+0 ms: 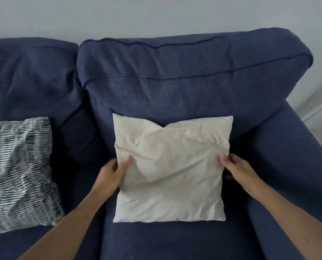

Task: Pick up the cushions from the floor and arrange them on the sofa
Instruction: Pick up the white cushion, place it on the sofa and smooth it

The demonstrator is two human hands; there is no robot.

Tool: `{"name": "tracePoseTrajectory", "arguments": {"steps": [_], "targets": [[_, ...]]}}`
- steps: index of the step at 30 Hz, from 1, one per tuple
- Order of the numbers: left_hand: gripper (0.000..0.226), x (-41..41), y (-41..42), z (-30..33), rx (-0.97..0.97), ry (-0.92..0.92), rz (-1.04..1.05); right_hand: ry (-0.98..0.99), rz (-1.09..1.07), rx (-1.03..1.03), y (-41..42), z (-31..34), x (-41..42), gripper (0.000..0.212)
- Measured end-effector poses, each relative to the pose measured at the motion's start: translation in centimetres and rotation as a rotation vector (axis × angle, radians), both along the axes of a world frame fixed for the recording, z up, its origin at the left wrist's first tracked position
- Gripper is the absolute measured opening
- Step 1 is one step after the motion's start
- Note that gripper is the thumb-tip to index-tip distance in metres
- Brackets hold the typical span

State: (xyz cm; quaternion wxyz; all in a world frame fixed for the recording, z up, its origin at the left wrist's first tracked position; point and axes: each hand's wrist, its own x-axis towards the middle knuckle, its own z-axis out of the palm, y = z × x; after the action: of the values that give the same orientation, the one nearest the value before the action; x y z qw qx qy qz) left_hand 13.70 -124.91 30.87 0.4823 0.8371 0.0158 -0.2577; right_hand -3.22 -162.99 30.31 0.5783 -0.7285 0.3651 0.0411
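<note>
While both bare arms reach forward from the bottom of the view, a plain cream fabric square cushion point(170, 169) stands on the seat of the dark navy-blue upholstered sofa point(175, 87), its lower edge on the seat cushion and its upper part leaning back against the right-hand backrest; the cover is creased, with a small dip in the middle of the top edge. The left hand point(113, 173) has its grip closed on the cushion's left edge, thumb pressed onto the front face and the fingers tucked out of sight behind; the right hand point(239, 169) likewise pinches the right edge, its thumb on the front near the crumpled side seam, the other fingers curled behind. To the left, on the neighbouring seat, a second square cushion with a black-and-white wavy striped pattern point(19, 173) rests on the sofa, well apart from the cream one and partly cut off by the frame's edge; the sofa's padded right armrest point(287, 166) rises just beside the right hand; a pale grey wall point(137, 14) runs behind the backrests.
</note>
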Motion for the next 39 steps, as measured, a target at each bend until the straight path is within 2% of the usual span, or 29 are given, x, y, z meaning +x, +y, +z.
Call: {"name": "tracePoseTrajectory", "arguments": {"steps": [2,4,7,9,11,13,15,17,20,22,24,26,27,31,36,38,39], "targets": [[0.060,-1.3,1.2,-0.3,0.037,0.145,-0.151,0.148,0.194,0.089,-0.1,-0.8,-1.8,0.073],[0.050,-1.8,1.6,-0.6,-0.015,0.262,-0.215,0.184,0.277,0.142,0.9,-1.1,-2.1,0.058],[0.050,-2.0,1.5,-1.1,-0.087,0.246,-0.119,0.048,0.126,0.095,2.3,-0.6,-1.2,0.031],[0.049,-2.2,1.4,-1.7,-0.112,0.213,0.005,-0.017,0.022,0.073,2.3,-0.7,-1.3,0.024],[0.046,-2.9,1.2,-2.3,-0.076,0.194,0.034,-0.015,-0.004,0.046,2.3,-1.1,-2.1,0.029],[0.049,-3.2,0.8,-2.6,-0.037,0.190,0.019,0.000,-0.003,0.025,2.6,-1.5,-2.8,0.045],[0.054,-3.2,0.5,-2.1,-0.029,0.187,-0.038,0.019,0.069,0.015,2.5,-1.3,-3.2,0.063],[0.053,-2.5,0.2,-0.6,-0.023,0.105,-0.081,0.022,0.147,0.066,2.3,0.2,-2.7,0.070],[0.050,0.3,-0.4,2.3,-0.154,-0.056,0.101,-0.089,0.008,0.120,1.8,2.8,0.1,0.099],[0.072,2.5,-1.7,3.8,-0.234,-0.070,0.191,-0.143,-0.096,0.091,1.4,4.3,2.7,0.108],[0.086,3.8,-3.2,4.8,-0.202,-0.078,0.195,-0.162,-0.130,0.005,1.4,5.5,4.6,0.089],[0.078,4.4,-4.1,5.2,-0.156,-0.139,0.183,-0.225,-0.156,-0.085,1.1,6.3,5.8,0.054],[0.070,4.6,-4.3,5.3,-0.148,-0.193,0.198,-0.269,-0.160,-0.142,0.8,6.6,6.2,0.045],[0.054,6.5,-3.8,5.6,-0.109,-0.342,0.311,-0.336,-0.227,-0.276,-0.3,7.5,7.8,0.049],[0.044,7.2,-4.8,4.8,-0.047,-0.345,0.338,-0.246,-0.362,-0.274,-0.4,5.8,8.8,0.045],[0.039,5.5,-5.0,5.1,-0.009,-0.392,0.411,-0.268,-0.454,-0.413,0.7,5.8,7.8,0.048],[0.044,4.2,-5.1,5.3,0.038,-0.494,0.428,-0.309,-0.454,-0.565,1.7,5.7,7.0,0.053]]}}
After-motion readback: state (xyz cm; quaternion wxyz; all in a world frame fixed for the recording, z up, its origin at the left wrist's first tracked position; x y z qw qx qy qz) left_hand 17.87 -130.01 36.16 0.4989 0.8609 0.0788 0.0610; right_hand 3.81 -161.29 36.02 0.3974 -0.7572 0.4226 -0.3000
